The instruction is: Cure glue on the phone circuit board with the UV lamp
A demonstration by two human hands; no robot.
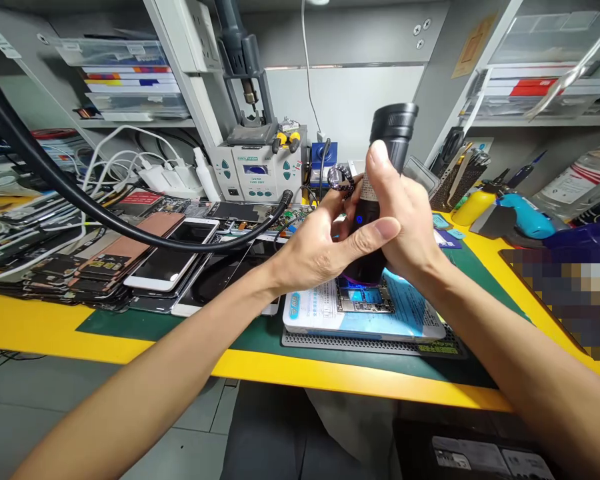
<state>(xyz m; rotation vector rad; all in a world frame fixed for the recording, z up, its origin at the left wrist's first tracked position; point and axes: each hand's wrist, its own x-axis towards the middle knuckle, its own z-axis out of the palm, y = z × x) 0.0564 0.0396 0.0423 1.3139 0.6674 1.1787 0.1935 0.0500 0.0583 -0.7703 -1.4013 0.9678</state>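
Note:
A black flashlight [393,127] stands nearly upright over a small circuit board [375,300], and blue-violet light falls on the board below it. My right hand [410,213] is wrapped round the flashlight's barrel, thumb pointing up. My left hand [320,247] is closed against the flashlight's lower part from the left, its thumb lying across the front; some of its fingers are hidden behind. A black strap or cord loop [341,179] shows at those fingers. The board lies on a blue and white box [315,313], which rests on a perforated grey plate [340,340].
Phones [173,257] and phone parts are stacked at the left. A rework station [263,170] stands behind, its thick black hose [130,233] arching across the left side. Yellow [474,205] and blue [527,215] bottles stand at the right.

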